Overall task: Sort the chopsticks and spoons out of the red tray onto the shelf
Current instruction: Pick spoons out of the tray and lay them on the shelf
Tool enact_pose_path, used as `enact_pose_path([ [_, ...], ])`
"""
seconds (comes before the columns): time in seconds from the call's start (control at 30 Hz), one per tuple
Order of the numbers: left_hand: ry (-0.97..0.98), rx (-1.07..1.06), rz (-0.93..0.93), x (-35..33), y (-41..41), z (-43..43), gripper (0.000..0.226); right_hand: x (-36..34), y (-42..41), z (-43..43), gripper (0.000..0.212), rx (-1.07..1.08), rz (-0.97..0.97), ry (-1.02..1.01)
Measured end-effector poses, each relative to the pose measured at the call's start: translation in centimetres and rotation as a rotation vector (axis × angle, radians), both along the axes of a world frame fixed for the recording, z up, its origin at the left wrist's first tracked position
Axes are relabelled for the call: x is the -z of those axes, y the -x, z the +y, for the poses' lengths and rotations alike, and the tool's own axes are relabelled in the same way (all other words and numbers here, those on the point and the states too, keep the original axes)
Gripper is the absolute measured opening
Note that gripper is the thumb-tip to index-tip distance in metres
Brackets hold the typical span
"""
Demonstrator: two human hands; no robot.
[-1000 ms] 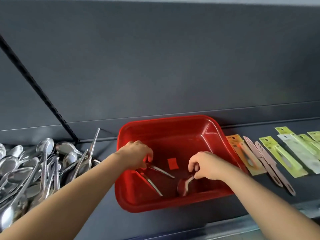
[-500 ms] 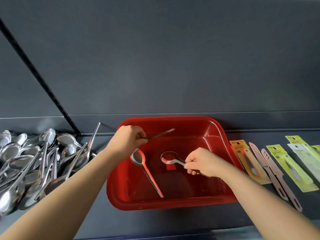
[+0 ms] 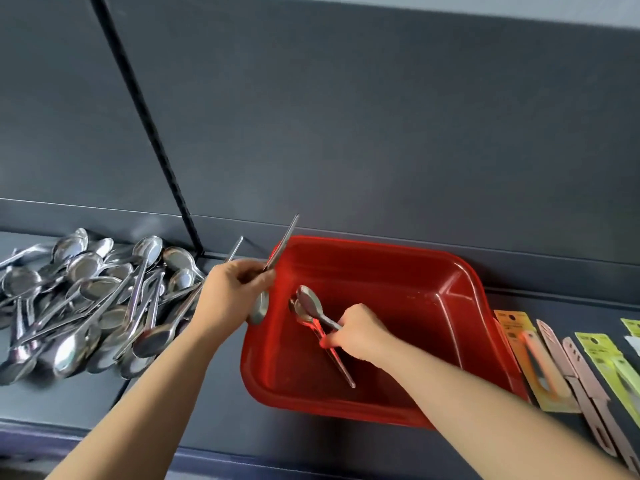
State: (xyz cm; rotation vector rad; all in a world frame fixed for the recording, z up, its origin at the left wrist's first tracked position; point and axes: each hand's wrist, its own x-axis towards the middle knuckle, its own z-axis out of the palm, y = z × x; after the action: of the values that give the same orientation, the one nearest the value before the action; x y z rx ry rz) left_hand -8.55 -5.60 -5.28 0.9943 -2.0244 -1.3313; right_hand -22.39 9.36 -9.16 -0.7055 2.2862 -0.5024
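Nearly done: big spoon pile (image 3: 86, 303) on shelf (image 3: 214, 410). Left hand (image 3: 235, 292) grips 1 spoon (image 3: 259, 308); right hand (image 3: 360, 332) pinches 2 spoons (image 3: 310, 304) over red tray (image 3: 460, 306).

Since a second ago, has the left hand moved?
Yes. The left hand has lifted out of the red tray to its left rim, toward the spoon pile, holding a spoon.

Even, soft daylight; glare on spoon pile (image 3: 86, 299); slight motion blur; wide-angle bending at edges.
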Motion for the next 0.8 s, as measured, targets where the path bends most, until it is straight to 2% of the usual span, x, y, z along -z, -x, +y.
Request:
enact_pose_path([
  [0.07,-0.034,-0.014,0.028,0.1,-0.4,0.0,0.01,-0.1,0.2,0.0,0.028,-0.002,-0.023,0.002],
  [0.17,-0.094,-0.04,0.064,0.2,-1.0,0.2,0.013,-1.3,0.8,-0.3,0.038,0.01,0.006,0.041],
  [0.3,-0.08,-0.104,0.073,-0.4,-2.6,-0.7,0.018,-5.1,0.3,-1.8,0.044,0.034,0.087,0.27],
  [0.47,0.055,-0.276,0.038,-1.6,-7.2,-4.4,0.009,-8.7,-4.1,-6.8,0.045,-0.08,0.068,0.472],
  [0.63,0.154,-0.423,-0.08,-1.1,-13.4,-10.8,0.012,-7.5,-10.1,-14.3,0.041,-0.2,0.039,0.42],
  [0.8,0.224,-0.469,-0.341,1.1,-18.0,-16.9,0.015,-4.8,-15.1,-21.5,0.042,-0.141,0.068,0.291],
])
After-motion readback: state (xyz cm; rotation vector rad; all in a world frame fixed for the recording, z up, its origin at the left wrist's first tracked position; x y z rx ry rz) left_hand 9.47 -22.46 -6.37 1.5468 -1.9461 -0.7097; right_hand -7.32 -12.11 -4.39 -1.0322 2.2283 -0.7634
